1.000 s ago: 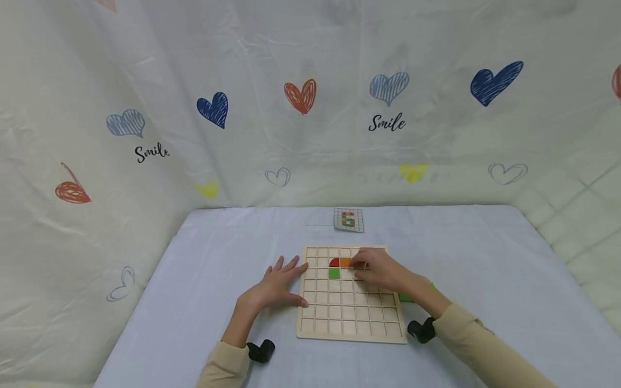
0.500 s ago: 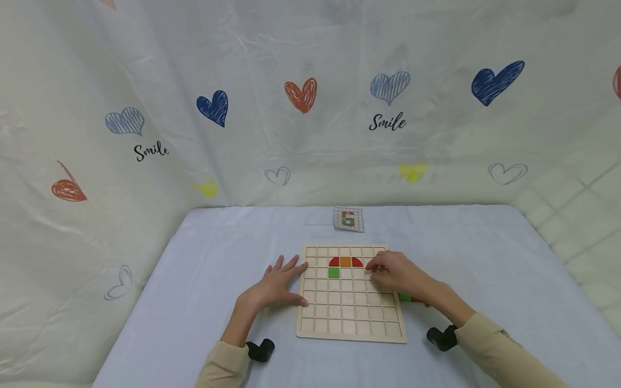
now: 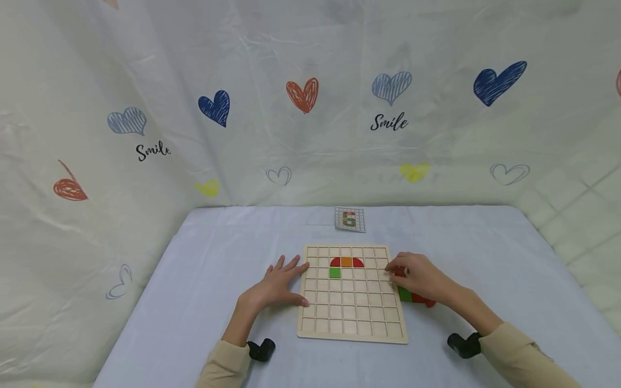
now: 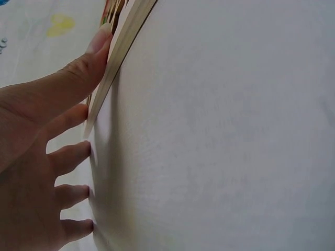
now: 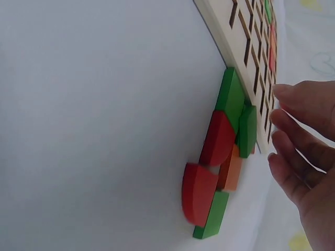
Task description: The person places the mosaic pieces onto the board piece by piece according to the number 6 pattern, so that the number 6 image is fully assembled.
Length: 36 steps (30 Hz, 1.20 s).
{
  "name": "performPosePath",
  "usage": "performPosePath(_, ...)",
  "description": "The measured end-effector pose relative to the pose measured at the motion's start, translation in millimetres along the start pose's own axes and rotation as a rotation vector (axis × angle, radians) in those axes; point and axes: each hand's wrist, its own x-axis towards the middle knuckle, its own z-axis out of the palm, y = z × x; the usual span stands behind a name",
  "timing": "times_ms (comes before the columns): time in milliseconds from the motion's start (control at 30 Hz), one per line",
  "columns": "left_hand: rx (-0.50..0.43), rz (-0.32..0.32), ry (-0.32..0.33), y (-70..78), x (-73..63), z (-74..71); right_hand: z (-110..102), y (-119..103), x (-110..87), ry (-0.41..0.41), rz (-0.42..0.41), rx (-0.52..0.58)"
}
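Observation:
A wooden grid board [image 3: 350,312] lies on the table. In it sit an orange square [image 3: 346,262] between two red quarter-round pieces, plus a green square [image 3: 335,272] below the left one. My left hand [image 3: 275,286] is spread at the board's left edge, thumb and index fingertip touching it. My right hand [image 3: 421,276] is at the board's right edge, fingers loosely bent, nothing visible between them. In the right wrist view, loose pieces lie against the board near that hand: a red quarter-round [image 5: 200,193], an orange piece [image 5: 230,171] and several others, red and green.
A small card [image 3: 350,219] with a coloured 6-like figure on a grid lies behind the board. The table has a white cloth [image 3: 233,242]. Behind it hangs a pale sheet [image 3: 339,145] printed with hearts. Black wrist devices [image 3: 262,350] are on both arms.
My right hand has moved right from the coloured pieces to the board's right edge, uncovering the right red quarter-round and more of the loose pieces. The left hand has stayed put.

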Motion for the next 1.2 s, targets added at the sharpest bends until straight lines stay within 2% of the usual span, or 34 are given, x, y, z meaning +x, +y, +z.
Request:
performPosePath(200,-0.002,-0.006,-0.002,-0.9,0.7,1.1,-5.5,2.7,-8.8,0.011,0.008,-0.005)
performPosePath(433,0.004,0.0,-0.001,-2.3,2.3,2.9,-12.7,11.3,-21.0,0.003,0.082,-0.013)
performPosePath(667,0.008,-0.007,-0.001,-1.5,1.1,2.1,-15.6,23.3,-31.5,-0.025,0.111,-0.029)
performPosePath(900,0.01,-0.015,-0.008,-0.5,0.5,0.3,-15.6,30.4,-33.2,-0.076,0.116,-0.027)
performPosePath(1200,0.015,-0.004,-0.007,-1.6,1.9,1.7,-15.5,29.3,-30.4,-0.1,0.194,0.015)
